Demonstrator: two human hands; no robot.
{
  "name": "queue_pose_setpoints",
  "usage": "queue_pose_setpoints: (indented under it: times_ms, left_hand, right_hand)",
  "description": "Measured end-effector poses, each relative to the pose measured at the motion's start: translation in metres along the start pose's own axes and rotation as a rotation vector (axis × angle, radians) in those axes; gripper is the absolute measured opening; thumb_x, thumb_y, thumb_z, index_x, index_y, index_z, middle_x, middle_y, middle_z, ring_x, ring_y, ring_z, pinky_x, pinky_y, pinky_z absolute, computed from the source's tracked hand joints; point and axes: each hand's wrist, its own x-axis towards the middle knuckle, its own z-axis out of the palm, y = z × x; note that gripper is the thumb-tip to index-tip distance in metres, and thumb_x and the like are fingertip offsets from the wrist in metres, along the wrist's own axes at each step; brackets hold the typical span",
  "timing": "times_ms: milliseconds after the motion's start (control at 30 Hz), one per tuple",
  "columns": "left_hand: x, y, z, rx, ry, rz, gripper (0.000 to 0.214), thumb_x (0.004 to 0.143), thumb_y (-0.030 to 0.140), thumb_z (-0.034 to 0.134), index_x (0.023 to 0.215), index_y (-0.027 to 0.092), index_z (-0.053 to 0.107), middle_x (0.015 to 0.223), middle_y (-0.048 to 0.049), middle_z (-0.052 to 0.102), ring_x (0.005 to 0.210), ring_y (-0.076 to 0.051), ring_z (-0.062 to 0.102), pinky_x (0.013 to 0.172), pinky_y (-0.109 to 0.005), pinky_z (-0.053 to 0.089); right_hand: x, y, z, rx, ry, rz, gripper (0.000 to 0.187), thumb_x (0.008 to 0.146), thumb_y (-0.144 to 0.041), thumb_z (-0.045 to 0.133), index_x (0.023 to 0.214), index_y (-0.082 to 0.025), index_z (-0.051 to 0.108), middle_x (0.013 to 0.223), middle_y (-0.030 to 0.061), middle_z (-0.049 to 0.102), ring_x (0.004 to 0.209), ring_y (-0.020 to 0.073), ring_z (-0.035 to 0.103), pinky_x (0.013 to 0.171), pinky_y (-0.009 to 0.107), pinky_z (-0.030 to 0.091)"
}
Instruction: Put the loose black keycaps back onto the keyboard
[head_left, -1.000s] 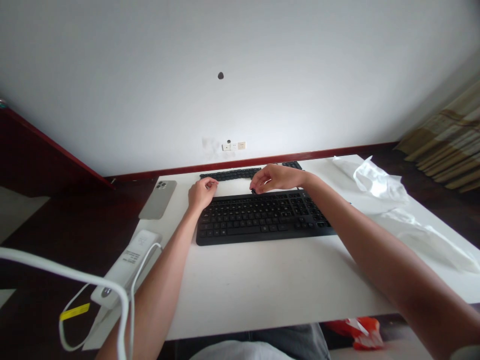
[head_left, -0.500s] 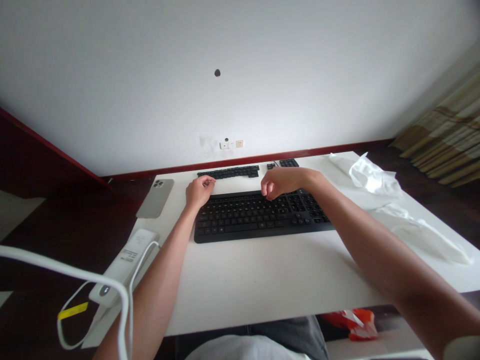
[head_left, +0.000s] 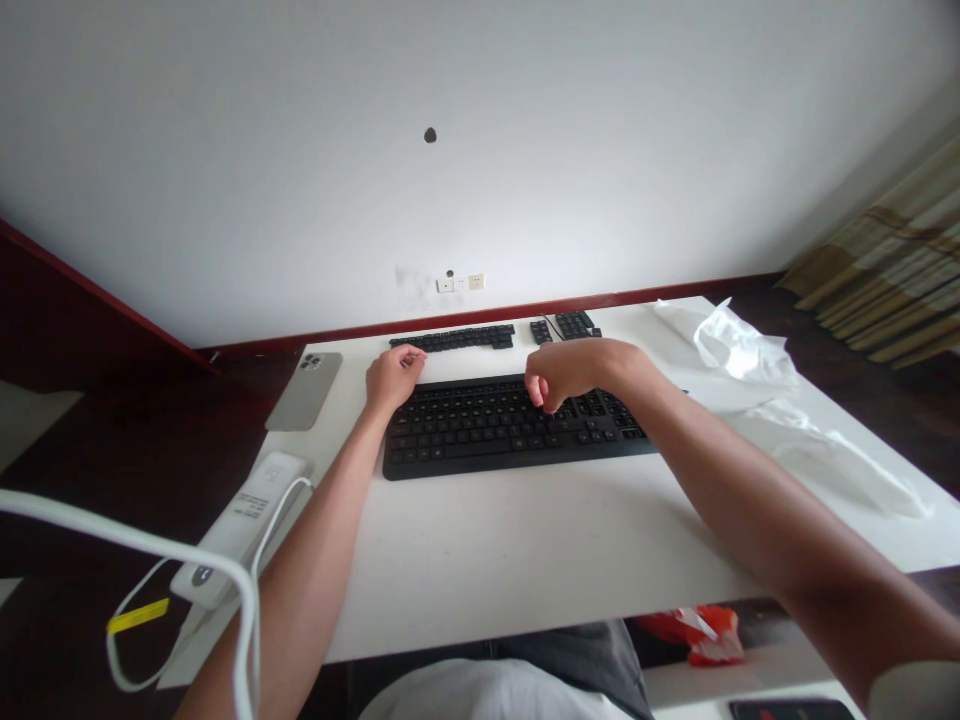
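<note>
A black keyboard [head_left: 480, 465] lies on the white table in front of me. My left hand [head_left: 395, 376] rests at its far left corner, fingers curled together; whether they hold anything is hidden. Over the right-middle keys, my right hand [head_left: 562, 370] bends down with its fingers pinched. Something thin may stick out below its fingertips, but it is too small to name. Behind the keyboard lie rows of loose black keycaps [head_left: 457, 339], a small group of keycaps [head_left: 540, 332] and another block of keycaps [head_left: 574, 325]. My right forearm covers the keyboard's right end.
At the left are a grey phone [head_left: 306, 392] and a white power strip [head_left: 238, 530] with a white cable [head_left: 150, 541] looping near my left arm. Crumpled white plastic [head_left: 742, 345] lies at the right. A red bag [head_left: 709, 636] shows below the table edge.
My right hand has dipped slightly lower over the keys. My left hand stays at the keyboard's corner. The view has shifted a little, bringing a dark device into sight at the bottom right.
</note>
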Motion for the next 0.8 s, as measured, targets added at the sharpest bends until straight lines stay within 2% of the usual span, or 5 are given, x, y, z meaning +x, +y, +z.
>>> queue_pose_setpoints:
  times_ms: [300,533,800]
  left_hand:
    - [0.0,0.002,0.0,0.006,0.007,-0.003,0.021,0.088,0.036,0.06,0.095,0.028,0.079,0.088,0.0007,0.076,0.08,-0.019,0.065,0.072,-0.028,0.042]
    - [0.001,0.0,0.001,0.01,0.012,0.003,0.022,0.087,0.036,0.06,0.095,0.029,0.079,0.088,0.001,0.076,0.079,-0.019,0.065,0.071,-0.028,0.042]
    - [0.002,-0.001,0.002,0.008,0.011,0.006,0.022,0.086,0.037,0.06,0.095,0.029,0.079,0.087,0.0011,0.076,0.078,-0.018,0.065,0.07,-0.028,0.042]
  right_hand:
    - [-0.001,-0.007,0.004,-0.042,0.051,0.016,0.024,0.074,-0.02,0.08,0.098,-0.02,0.082,0.106,0.0092,0.077,0.086,0.0281,0.072,0.067,0.034,0.049]
    - [-0.001,-0.014,0.007,-0.07,0.077,0.031,0.019,0.076,-0.015,0.08,0.095,-0.017,0.081,0.098,0.0102,0.076,0.08,0.0258,0.071,0.064,0.032,0.049]
    - [0.002,-0.02,0.015,-0.078,0.132,0.086,0.018,0.073,-0.009,0.082,0.091,-0.014,0.081,0.1,0.0128,0.075,0.078,0.0263,0.071,0.063,0.032,0.05]
